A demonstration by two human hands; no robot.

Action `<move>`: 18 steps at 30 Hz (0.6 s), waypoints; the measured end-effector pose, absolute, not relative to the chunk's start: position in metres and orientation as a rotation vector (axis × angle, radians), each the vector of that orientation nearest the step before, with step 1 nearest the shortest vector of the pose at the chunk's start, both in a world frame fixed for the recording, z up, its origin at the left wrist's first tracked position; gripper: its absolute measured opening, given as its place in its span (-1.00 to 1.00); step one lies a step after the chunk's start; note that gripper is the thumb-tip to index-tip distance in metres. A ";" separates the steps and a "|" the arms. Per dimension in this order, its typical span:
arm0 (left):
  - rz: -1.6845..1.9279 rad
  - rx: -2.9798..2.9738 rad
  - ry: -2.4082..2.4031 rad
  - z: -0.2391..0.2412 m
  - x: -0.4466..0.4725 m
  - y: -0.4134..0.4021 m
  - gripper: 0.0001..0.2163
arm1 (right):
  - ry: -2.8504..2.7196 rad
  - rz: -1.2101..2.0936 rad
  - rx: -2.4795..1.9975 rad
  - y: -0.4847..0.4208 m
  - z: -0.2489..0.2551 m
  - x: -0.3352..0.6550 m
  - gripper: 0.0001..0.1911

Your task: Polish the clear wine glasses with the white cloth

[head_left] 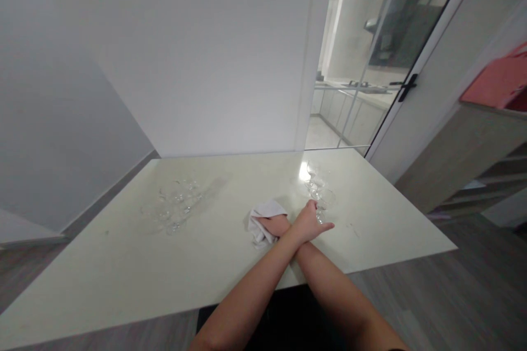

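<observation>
My forearms cross, the left one lying over the right. My left hand (308,221) reaches to the right side of the white table, thumb and fingers spread around the near part of a clear glass (321,211). Whether they touch it is hard to see. Beyond that hand stand several more clear glasses (315,182), their outlines faint against the pale top. My right hand (275,225), under the left wrist, has its fingers in a crumpled whitish cloth (263,214) resting on the table. The cloth covers part of the fingers.
Another cluster of clear glasses (177,203) is on the left part of the white table (135,279). A wall (214,66) meets the table's far edge. At right are a glazed door with a black handle (407,88) and a shelf unit (473,142) bearing a pink-red bag (494,82).
</observation>
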State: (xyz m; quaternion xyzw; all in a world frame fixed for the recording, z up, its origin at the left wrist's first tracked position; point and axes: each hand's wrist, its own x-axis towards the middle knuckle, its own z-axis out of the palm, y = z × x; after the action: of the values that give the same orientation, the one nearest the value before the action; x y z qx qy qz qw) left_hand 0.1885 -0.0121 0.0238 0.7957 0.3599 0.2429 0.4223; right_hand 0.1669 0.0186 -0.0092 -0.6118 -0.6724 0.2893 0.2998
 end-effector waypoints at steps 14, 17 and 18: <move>0.388 2.386 1.030 0.029 0.180 -0.021 -0.67 | -1.892 0.641 -1.694 0.009 0.001 0.162 -0.53; 0.406 2.400 0.956 0.029 0.179 -0.021 -0.70 | -1.857 0.656 -1.716 0.001 0.018 0.161 -0.57; 0.412 2.407 0.918 0.029 0.178 -0.021 -0.70 | -1.814 0.669 -1.732 -0.001 0.023 0.160 -0.59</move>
State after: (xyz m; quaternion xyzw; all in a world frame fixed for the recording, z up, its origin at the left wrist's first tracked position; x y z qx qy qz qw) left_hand 0.1785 -0.0210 0.0290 0.8901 0.3394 0.1523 0.2633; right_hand 0.1605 -0.0013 0.0233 -0.6426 -0.6730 0.2482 0.2694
